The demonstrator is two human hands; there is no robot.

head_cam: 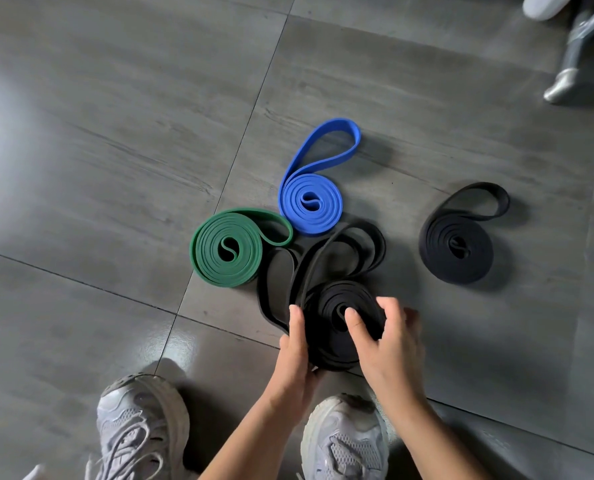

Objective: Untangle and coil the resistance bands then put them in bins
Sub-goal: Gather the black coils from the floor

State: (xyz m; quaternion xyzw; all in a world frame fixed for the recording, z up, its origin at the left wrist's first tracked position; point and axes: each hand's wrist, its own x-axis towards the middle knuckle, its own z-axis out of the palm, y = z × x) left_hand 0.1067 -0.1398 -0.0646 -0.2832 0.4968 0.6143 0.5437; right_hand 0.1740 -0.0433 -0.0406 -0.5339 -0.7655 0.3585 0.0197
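- Left hand (pixel 295 344) – clamped on the near-left edge of the black band (pixel 326 303), thumb lying up along the rim.
- Right hand (pixel 389 344) – curled over the same roll, thumb pressed near its centre, fingers hooked round the right rim.
- The black band is partly rolled and sits on the floor (pixel 115 168) between the hands; its loose loops trail away towards the other rolls.
- Green coil (pixel 212 258) lies to the left, with the blue coil (pixel 295 206) just behind it; the loose loops reach both.
- Black coil (pixel 437 251) lies apart, to the right.
- Two pale shoes (pixel 139 427) stand at the near edge, the right one under the wrists.
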